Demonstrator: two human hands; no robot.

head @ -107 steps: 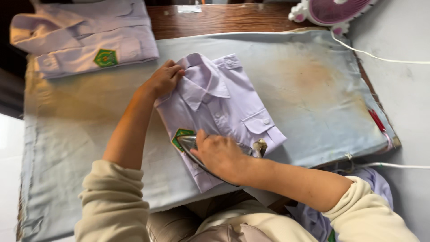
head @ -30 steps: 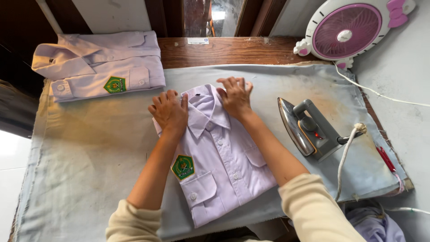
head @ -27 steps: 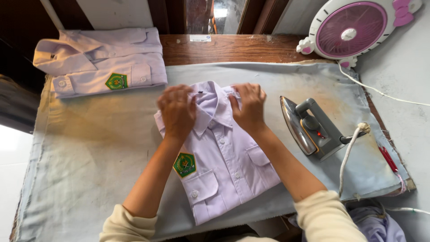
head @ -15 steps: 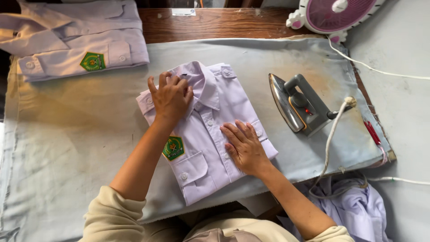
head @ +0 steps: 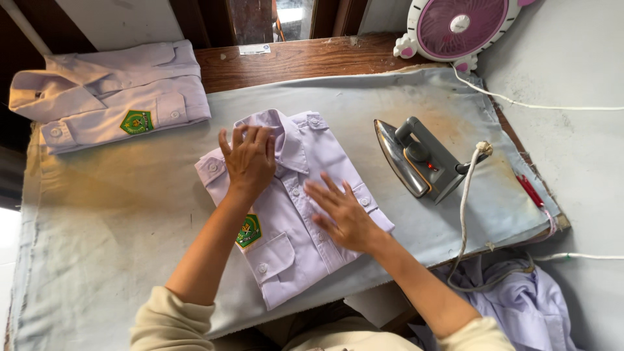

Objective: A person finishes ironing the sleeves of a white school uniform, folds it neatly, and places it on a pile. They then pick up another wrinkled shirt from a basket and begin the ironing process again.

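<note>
- Pressing flat, both hands smooth a folded lilac shirt (head: pixel 292 208) in the middle of the grey ironing cloth (head: pixel 97 227).
- The left hand (head: pixel 250 159) lies open near the collar.
- The right hand (head: pixel 344 214) lies open lower down; neither one grips.
- Next, I think, gentle strokes to flatten the soft cotton.
- A pointy metal iron (head: pixel 419 159) rests nearby.

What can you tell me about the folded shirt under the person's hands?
The folded shirt is pale lilac, thin woven cloth by the look of it, folded into a neat rectangle lying at a slant on the grey ironing cloth. Its collar points away from the person, with buttons down the front, a buttoned chest pocket and a green badge above it. The left hand presses flat near the collar; the right hand lies flat on the lower front.
</note>
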